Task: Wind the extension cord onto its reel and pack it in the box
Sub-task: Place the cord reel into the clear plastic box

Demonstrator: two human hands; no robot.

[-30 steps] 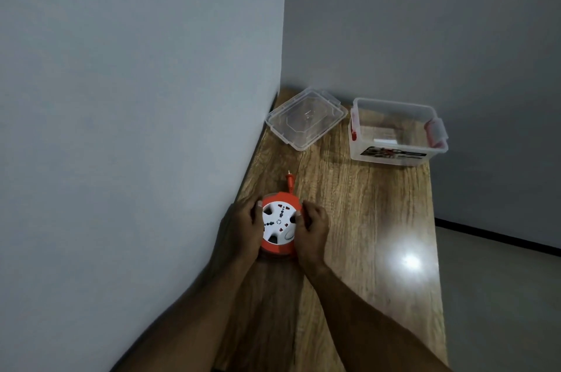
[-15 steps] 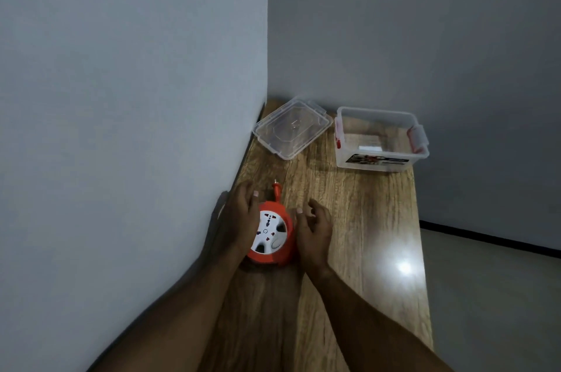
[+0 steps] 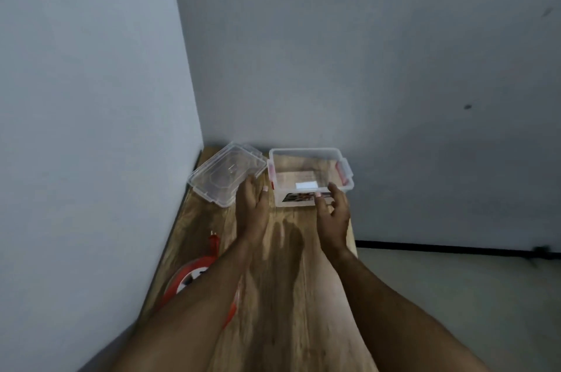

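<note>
The orange and white cord reel [image 3: 189, 276] lies on the wooden table near the left wall, half hidden under my left forearm. Its orange plug [image 3: 214, 242] sticks out toward the far end. The clear plastic box [image 3: 309, 153] stands open at the table's far end. My left hand [image 3: 252, 209] is stretched out with fingers apart, just short of the box's left end. My right hand [image 3: 331, 211] is open too, its fingertips at the box's near right corner. Neither hand holds anything.
The box's clear lid [image 3: 226, 177] lies flat to the left of the box, in the corner. Grey walls close off the left and far sides. The table's [image 3: 282, 280] right edge drops to a light floor [image 3: 455, 295].
Both hands have let go of the reel and reached forward to the box. The view has shifted forward, so the reel now lies near the bottom left under my arm.
</note>
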